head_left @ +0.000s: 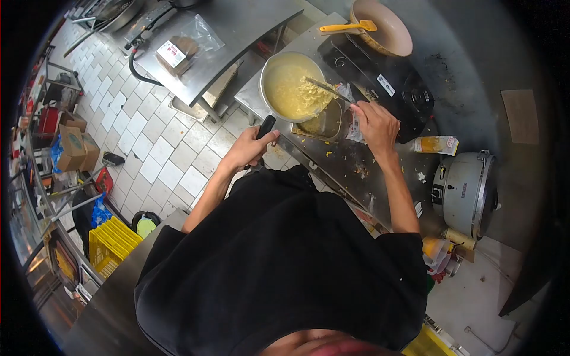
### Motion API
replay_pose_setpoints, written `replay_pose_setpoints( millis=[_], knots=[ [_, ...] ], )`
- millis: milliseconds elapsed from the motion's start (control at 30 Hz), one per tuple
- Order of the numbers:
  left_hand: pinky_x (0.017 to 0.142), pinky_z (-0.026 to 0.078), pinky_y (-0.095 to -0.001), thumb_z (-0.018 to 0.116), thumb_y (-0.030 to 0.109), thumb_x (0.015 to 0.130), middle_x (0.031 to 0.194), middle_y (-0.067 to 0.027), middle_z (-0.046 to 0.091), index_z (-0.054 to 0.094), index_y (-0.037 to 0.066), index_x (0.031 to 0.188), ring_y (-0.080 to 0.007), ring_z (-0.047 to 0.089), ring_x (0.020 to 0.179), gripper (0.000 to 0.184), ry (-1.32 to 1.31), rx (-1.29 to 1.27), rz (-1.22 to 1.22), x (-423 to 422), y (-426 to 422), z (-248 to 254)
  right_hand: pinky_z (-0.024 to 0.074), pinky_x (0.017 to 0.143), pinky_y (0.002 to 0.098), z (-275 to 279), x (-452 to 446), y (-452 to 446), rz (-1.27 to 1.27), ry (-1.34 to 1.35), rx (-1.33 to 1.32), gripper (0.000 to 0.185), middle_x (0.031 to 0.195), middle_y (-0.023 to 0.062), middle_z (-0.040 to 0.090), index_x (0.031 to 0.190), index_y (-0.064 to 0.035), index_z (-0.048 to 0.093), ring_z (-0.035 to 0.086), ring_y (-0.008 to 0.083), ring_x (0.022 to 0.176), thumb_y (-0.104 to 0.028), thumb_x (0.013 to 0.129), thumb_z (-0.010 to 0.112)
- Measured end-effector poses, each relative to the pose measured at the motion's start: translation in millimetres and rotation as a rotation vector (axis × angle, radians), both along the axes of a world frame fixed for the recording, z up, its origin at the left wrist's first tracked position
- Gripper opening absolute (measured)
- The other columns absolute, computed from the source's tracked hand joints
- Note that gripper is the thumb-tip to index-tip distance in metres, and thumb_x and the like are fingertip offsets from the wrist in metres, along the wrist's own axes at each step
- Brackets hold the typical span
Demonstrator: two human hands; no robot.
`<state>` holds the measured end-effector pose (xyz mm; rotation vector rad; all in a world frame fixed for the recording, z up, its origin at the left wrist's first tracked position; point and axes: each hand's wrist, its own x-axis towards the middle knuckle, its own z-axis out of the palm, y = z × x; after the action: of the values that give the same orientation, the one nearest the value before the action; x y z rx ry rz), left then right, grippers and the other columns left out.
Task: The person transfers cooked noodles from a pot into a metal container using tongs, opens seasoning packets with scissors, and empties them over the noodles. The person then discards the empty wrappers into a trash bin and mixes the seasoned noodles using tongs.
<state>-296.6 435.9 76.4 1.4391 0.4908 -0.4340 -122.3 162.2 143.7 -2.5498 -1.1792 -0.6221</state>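
Note:
My left hand (252,147) is closed round the black handle (266,127) of a metal saucepan (265,98). Pale yellow liquid with noodles in it fills the pan. Over the pan's right side, my right hand (378,126) grips a thin dark utensil (332,91); whether it is tongs or chopsticks I cannot tell. A clump of noodles (314,98) hangs at its far end, at the pan's right rim. Just below that rim sits a rectangular metal tray (330,132), partly hidden by the saucepan.
A black cooker (380,80) carries a frying pan (395,29) with a yellow spatula (350,27) across it. A yellow packet (436,145) and a large rice cooker (466,193) are at the right. Across the tiled floor, a steel table (219,24) holds a labelled bag (175,54).

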Motion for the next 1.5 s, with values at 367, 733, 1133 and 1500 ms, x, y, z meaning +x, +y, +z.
replay_pose_setpoints(
  millis=[367, 733, 1133, 1500],
  knots=[
    [0.035, 0.027, -0.0235, 0.066, 0.044, 0.095, 0.056, 0.0056, 0.04, 0.049, 0.007, 0.085, -0.0047, 0.034, 0.04, 0.042, 0.002, 0.033, 0.047, -8, 6, 7, 0.0499, 0.065, 0.0442, 53, 22, -25, -0.119, 0.273, -0.338, 0.025, 0.079, 0.0124, 0.069, 0.087, -0.0096, 0.074, 0.066, 0.036, 0.074, -0.034, 0.088, 0.071],
    [0.036, 0.024, -0.0232, 0.065, 0.041, 0.097, 0.055, 0.007, 0.038, 0.049, 0.008, 0.086, -0.0039, 0.031, 0.04, 0.038, 0.042, 0.036, 0.029, -9, 4, 7, 0.0556, 0.074, 0.0405, 95, 35, 58, 0.136, 0.184, -0.891, 0.024, 0.079, 0.0175, 0.071, 0.077, -0.0022, 0.074, 0.071, 0.0334, 0.083, -0.024, 0.073, 0.082],
    [0.036, 0.024, -0.0236, 0.065, 0.043, 0.096, 0.056, 0.0073, 0.039, 0.051, 0.008, 0.087, -0.0036, 0.031, 0.041, 0.039, 0.028, 0.027, -0.009, -5, -1, 14, 0.0515, 0.083, 0.05, 95, 89, 94, 0.114, 0.257, -0.746, 0.039, 0.086, 0.021, 0.07, 0.087, -0.0023, 0.074, 0.067, 0.0403, 0.091, -0.041, 0.087, 0.07],
    [0.036, 0.028, -0.0235, 0.066, 0.045, 0.095, 0.056, 0.0045, 0.043, 0.051, 0.006, 0.082, -0.0052, 0.037, 0.039, 0.044, 0.024, -0.016, -0.028, 4, -5, 0, 0.0525, 0.077, 0.0432, 2, 141, 91, 0.044, 0.957, -1.019, 0.077, 0.072, 0.0146, 0.069, 0.078, -0.0055, 0.077, 0.067, 0.0333, 0.073, -0.07, 0.095, 0.039]
  ],
)
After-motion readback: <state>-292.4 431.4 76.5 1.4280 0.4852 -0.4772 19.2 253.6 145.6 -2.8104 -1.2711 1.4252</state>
